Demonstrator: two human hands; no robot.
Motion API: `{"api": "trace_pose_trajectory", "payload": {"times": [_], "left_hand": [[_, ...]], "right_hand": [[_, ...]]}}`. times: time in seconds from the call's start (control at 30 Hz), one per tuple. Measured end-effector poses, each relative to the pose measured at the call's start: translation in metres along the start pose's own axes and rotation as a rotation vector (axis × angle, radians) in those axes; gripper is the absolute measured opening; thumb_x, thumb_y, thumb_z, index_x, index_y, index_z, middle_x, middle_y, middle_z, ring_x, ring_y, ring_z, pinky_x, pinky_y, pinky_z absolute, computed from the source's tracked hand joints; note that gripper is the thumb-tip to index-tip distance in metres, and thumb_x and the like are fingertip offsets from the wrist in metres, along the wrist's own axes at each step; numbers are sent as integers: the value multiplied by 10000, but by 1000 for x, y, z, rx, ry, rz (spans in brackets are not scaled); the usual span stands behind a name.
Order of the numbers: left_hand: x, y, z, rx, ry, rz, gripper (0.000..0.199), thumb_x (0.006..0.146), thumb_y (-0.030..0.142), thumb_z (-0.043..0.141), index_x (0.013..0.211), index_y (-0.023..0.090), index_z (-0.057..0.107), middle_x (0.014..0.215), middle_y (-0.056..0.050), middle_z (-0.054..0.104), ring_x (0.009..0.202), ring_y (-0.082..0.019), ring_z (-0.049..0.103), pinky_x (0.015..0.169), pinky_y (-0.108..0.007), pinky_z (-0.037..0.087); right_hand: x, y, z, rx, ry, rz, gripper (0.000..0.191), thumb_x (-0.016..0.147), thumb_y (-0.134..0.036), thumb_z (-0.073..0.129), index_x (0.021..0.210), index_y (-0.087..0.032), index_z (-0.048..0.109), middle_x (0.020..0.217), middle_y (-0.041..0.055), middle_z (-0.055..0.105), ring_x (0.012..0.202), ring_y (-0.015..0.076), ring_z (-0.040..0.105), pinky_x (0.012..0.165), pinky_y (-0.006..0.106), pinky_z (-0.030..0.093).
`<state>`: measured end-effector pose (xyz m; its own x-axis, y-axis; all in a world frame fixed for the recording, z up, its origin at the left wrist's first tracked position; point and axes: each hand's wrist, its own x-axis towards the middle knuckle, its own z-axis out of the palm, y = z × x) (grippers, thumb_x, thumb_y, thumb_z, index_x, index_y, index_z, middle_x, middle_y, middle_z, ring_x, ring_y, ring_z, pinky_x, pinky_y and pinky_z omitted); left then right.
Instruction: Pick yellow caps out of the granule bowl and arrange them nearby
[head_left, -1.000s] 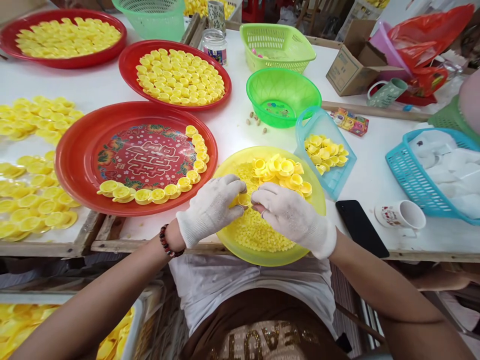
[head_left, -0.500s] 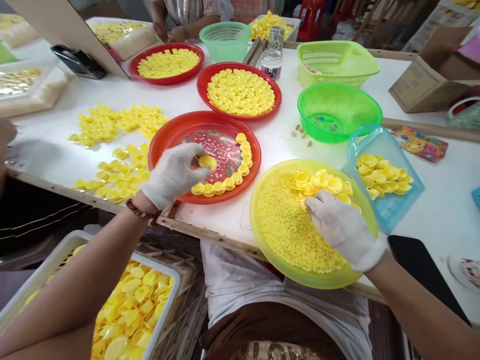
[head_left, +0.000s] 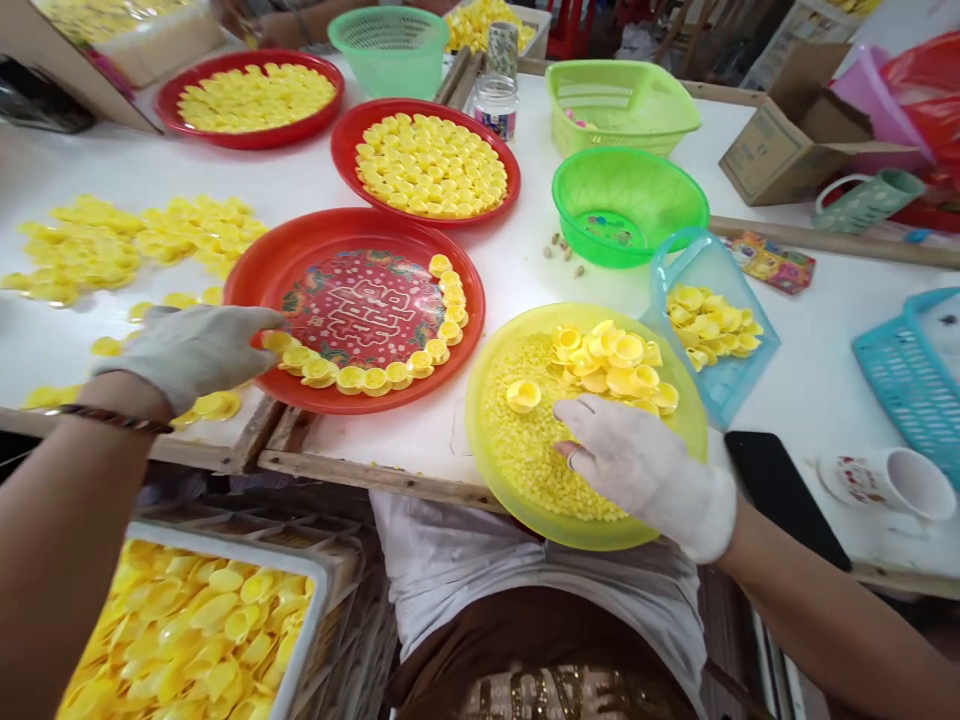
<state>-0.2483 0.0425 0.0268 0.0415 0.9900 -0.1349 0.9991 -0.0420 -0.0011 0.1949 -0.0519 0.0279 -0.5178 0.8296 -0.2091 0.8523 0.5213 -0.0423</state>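
My gloved left hand [head_left: 196, 352] reaches over the left rim of a red tray [head_left: 247, 262], its fingertips at a yellow cup [head_left: 279, 341] that ends a curved row of cups along the tray's near and right edge. Whether the fingers pinch that cup is hard to tell. My gloved right hand [head_left: 626, 455] is over a yellow basin [head_left: 491, 470] of small yellow grains [head_left: 555, 470], fingers apart and holding nothing visible. One cup [head_left: 523, 396] lies on the grains beside its fingertips, and a heap of cups [head_left: 611, 360] sits behind it.
Two red trays of cups [head_left: 431, 165] [head_left: 255, 97] stand behind. Loose cups [head_left: 82, 245] lie at left. A green basin [head_left: 630, 205], blue scoop [head_left: 716, 330], black phone [head_left: 784, 495] and white mug [head_left: 911, 485] are right. A crate of cups [head_left: 202, 620] stands below.
The row in the red tray has grown leftward, with my left hand now at its left end. My right hand has opened, and a single cup now lies on the grains. The view has shifted right.
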Motion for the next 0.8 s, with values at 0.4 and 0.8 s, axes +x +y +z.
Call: {"api": "trace_pose_trajectory", "payload": {"times": [0.4,0.8], "left_hand": [[-27,212,15,-173,225,609,326,887,434,614,1067,174,691,1090,-98,668,976,-267,629,880,-425,489],[-34,225,20,-77,217,602,334,846,421,669,1093,197,679,1135,-100,658,984,-300,618,826,-451,434]], "right_hand": [[11,9,13,245,-148,-99,197,879,-100,490,1031,-152,604,960,79,677,890,195,619,809,310,461],[36,9,-10,336,218,-142,273,923,-47,446,1144,-169,551,1109,78,649,987,177,590,889,306,464]]}}
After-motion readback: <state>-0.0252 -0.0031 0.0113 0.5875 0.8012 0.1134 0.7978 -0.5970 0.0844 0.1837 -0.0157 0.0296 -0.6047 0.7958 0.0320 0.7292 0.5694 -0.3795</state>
